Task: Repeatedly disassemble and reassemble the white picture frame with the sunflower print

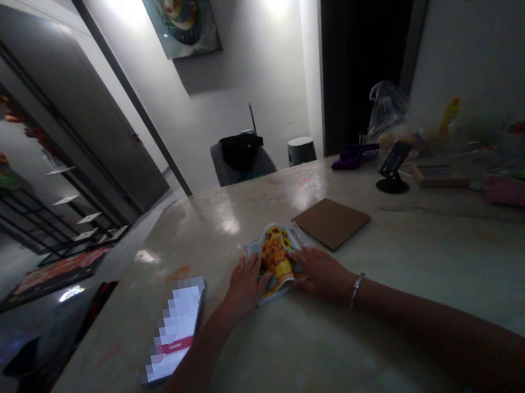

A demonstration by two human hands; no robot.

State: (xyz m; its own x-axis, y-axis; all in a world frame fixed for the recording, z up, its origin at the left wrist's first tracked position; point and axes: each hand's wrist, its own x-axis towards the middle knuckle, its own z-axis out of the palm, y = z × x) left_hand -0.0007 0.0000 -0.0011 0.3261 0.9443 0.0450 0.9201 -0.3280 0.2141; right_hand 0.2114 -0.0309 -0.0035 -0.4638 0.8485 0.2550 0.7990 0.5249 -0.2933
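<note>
A sunflower picture point(276, 251), printed on a thin sheet with pale edges, bows upward in its middle on the table in front of me. My left hand point(247, 284) is closed on the sheet's left side, thumb toward the near edge. On the opposite side my right hand point(322, 270), with a silver bracelet at the wrist, holds the sheet's right part. The fingertips partly cover the print, and what lies under the sheet is hidden. Just beyond the right hand, a flat brown board point(332, 222) rests on the table.
A phone point(177, 333) with a pixelated screen lies left of my left forearm. Toward the right stand a black phone stand point(393, 170), a wooden frame point(439, 175) and a clear plastic bag point(387, 110). A grey chair point(221, 163) is beyond the table's far edge point(250, 182).
</note>
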